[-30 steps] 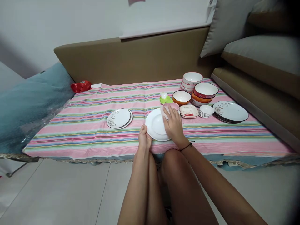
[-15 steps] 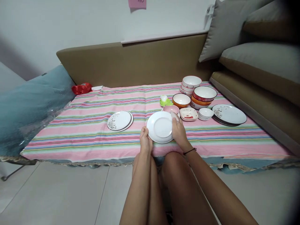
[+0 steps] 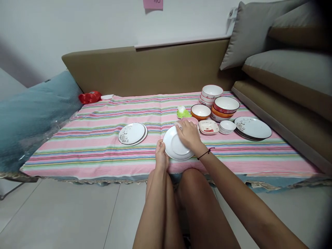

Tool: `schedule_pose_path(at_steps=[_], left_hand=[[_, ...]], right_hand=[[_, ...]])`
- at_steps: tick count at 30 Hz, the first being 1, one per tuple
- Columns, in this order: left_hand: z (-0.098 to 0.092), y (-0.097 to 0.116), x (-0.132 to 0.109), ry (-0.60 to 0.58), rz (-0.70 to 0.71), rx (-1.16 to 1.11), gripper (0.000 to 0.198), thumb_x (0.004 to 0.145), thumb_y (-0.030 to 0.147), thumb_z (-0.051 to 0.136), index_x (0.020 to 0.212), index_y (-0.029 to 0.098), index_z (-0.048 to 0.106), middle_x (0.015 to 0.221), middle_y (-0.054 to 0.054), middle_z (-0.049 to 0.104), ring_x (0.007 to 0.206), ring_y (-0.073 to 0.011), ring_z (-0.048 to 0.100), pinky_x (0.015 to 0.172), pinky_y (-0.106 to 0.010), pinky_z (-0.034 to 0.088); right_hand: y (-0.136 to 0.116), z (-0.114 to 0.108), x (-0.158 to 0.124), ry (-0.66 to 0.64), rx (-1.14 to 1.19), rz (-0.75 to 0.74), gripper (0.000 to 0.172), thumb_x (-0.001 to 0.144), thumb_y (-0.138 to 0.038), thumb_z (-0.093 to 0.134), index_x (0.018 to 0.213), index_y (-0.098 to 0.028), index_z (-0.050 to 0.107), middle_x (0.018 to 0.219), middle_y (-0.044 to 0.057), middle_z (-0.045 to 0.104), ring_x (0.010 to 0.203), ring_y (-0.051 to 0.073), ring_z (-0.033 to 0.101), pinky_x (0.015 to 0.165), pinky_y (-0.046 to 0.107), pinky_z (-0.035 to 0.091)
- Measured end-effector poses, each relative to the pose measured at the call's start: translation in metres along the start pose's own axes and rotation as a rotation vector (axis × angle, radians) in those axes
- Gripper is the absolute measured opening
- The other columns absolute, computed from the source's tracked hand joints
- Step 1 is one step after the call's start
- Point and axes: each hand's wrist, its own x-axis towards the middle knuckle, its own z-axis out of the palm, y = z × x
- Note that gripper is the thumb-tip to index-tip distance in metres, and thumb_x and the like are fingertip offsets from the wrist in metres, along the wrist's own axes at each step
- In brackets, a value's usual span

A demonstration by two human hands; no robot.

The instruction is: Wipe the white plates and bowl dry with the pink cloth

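My left hand [image 3: 161, 155] grips the left rim of a white plate [image 3: 173, 141], thumb on top. The plate's underside with its foot ring faces me, held above the cloth's front edge. Across the upper right of this plate lies my right hand [image 3: 190, 135], pressing a pale, thin wipe [image 3: 178, 123] to it; most of the wipe is hidden under the fingers. Just behind the plate is a pink bowl [image 3: 190, 120], partly covered by my right hand. To the left, a flower-patterned plate [image 3: 132, 133] rests on another white plate [image 3: 144, 137].
On the striped cloth [image 3: 90, 148] at right stand an orange bowl [image 3: 201, 111], stacked large bowls [image 3: 227, 103], square dishes [image 3: 209, 127], small white bowls [image 3: 227, 126] and flowered plates [image 3: 253, 127]. A green dish [image 3: 183, 112] sits behind. Red packaging [image 3: 90, 97] lies far left.
My right hand has moved from the plate's right rim up and left across its underside, taking the wipe along. The plate has shifted slightly; my left hand keeps its hold.
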Motion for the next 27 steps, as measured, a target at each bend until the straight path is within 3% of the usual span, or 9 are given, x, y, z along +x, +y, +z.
schedule_pose_path(at_steps=[3,7,12,18,21,24,27], left_hand=[[0.001,-0.003,-0.001,-0.022,-0.005,-0.059,0.040,0.065,0.047,0.084,0.082,0.020,0.060,0.078,0.002,0.063,0.069,-0.0119,0.057,0.067,-0.023,0.044],[0.003,-0.010,0.000,-0.012,0.000,-0.114,0.032,0.067,0.037,0.083,0.083,0.020,0.062,0.082,0.001,0.066,0.077,-0.0123,0.062,0.073,-0.022,0.046],[-0.001,-0.011,0.005,0.093,0.004,-0.211,0.020,0.071,0.022,0.077,0.086,0.021,0.063,0.092,0.000,0.069,0.089,-0.0133,0.065,0.085,-0.024,0.048],[-0.007,-0.005,0.011,0.119,0.037,-0.202,0.026,0.070,0.027,0.079,0.070,0.019,0.055,0.073,0.004,0.060,0.071,-0.0100,0.059,0.076,-0.022,0.048],[-0.004,-0.005,0.008,0.075,0.045,-0.187,0.031,0.066,0.032,0.084,0.072,0.018,0.056,0.070,0.004,0.057,0.067,-0.0088,0.055,0.071,-0.020,0.046],[-0.002,-0.006,0.003,0.017,0.017,-0.171,0.036,0.065,0.036,0.086,0.074,0.017,0.057,0.071,0.005,0.057,0.065,-0.0078,0.053,0.066,-0.018,0.043],[-0.002,-0.006,0.003,0.007,-0.005,-0.138,0.037,0.067,0.039,0.085,0.076,0.018,0.056,0.072,0.004,0.058,0.064,-0.0081,0.054,0.063,-0.019,0.043]], right_hand=[[-0.011,0.001,-0.003,-0.026,0.001,-0.184,0.039,0.100,-0.035,0.039,0.124,-0.020,0.065,0.116,0.014,0.063,0.108,0.034,0.051,0.097,0.050,0.039],[-0.016,0.007,-0.020,-0.067,0.048,-0.435,0.037,0.097,-0.029,0.046,0.129,-0.021,0.063,0.140,0.010,0.054,0.135,0.033,0.036,0.115,0.053,0.025],[-0.014,0.015,-0.058,-0.078,0.068,-0.517,0.049,0.099,-0.028,0.042,0.147,-0.024,0.047,0.159,0.004,0.035,0.150,0.030,0.018,0.120,0.053,0.019],[-0.011,0.021,-0.081,-0.041,0.061,-0.359,0.052,0.100,-0.028,0.037,0.152,-0.027,0.039,0.162,0.002,0.029,0.152,0.028,0.015,0.121,0.052,0.019],[-0.005,0.022,-0.065,0.055,0.083,-0.085,0.053,0.102,-0.031,0.033,0.154,-0.026,0.035,0.164,0.003,0.024,0.152,0.030,0.011,0.120,0.056,0.019],[-0.001,0.022,-0.040,0.117,0.160,0.153,0.051,0.103,-0.031,0.027,0.153,-0.025,0.038,0.161,0.005,0.032,0.150,0.029,0.019,0.119,0.057,0.022],[-0.005,0.022,-0.030,0.057,0.219,0.065,0.049,0.103,-0.031,0.027,0.150,-0.026,0.044,0.157,0.004,0.038,0.148,0.029,0.023,0.119,0.057,0.022]])
